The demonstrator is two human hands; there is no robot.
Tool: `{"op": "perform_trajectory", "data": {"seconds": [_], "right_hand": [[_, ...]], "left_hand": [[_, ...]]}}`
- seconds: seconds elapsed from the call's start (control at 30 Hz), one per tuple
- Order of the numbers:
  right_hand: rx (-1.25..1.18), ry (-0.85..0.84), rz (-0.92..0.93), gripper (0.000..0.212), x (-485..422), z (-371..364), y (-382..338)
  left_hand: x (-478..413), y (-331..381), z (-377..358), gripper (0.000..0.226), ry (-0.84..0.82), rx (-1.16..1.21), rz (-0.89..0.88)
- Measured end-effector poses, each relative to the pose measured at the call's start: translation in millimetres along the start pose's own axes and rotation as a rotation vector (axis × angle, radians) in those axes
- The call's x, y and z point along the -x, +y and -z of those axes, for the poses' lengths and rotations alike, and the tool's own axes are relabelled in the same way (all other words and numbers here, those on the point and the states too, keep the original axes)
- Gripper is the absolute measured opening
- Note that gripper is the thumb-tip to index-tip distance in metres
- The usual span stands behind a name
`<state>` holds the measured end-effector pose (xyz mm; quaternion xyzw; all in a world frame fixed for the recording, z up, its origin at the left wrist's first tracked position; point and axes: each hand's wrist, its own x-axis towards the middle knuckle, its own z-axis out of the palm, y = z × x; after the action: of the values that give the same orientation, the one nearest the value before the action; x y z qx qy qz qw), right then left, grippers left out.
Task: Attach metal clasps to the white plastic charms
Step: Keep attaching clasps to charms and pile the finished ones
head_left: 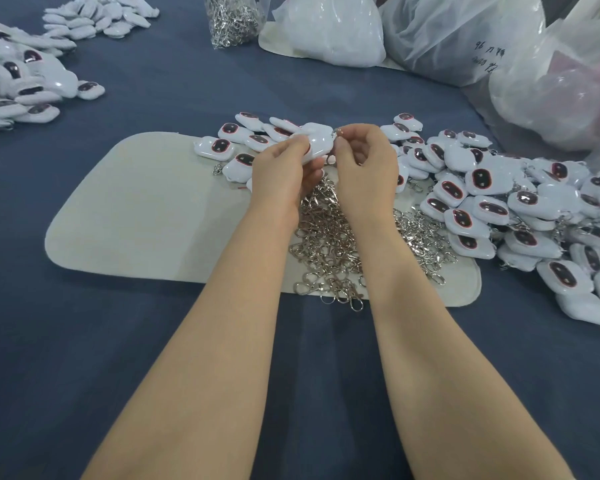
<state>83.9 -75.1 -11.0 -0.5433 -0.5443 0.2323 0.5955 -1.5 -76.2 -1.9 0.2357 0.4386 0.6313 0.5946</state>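
My left hand [286, 166] grips a white plastic charm [317, 140], held above the beige mat [136, 216]. My right hand [364, 161] pinches a small metal clasp [337, 132] at the charm's upper right corner, where the two touch. Beneath both wrists lies a loose heap of silver clasps [336, 244] on the mat. A big pile of white charms with dark oval faces [499, 202] spreads from behind my hands to the right.
The dark blue table [153, 341] carries more charm piles at the far left [21, 81] and back left [97, 15]. A clear bag of clasps [232, 19] and several large plastic bags [465, 36] stand along the back and right.
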Motion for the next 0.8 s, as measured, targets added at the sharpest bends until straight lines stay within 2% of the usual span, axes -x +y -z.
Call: {"op": "perform_trajectory", "data": {"seconds": [0.27, 0.67, 0.8], "right_hand": [[-0.017, 0.06, 0.008, 0.009, 0.7, -1.0, -0.2], [0.135, 0.077, 0.09, 0.011, 1.7, 1.2, 2.2], [0.112, 0.083, 0.089, 0.009, 2.4, 1.2, 0.6]], "left_hand": [[0.7, -0.7, -1.2, 0.012, -0.004, -0.033, 0.018], [5.6, -2.2, -2.9, 0.009, 0.007, -0.238, -0.17], [3.3, -2.5, -3.2, 0.014, 0.001, -0.21, -0.141]]}}
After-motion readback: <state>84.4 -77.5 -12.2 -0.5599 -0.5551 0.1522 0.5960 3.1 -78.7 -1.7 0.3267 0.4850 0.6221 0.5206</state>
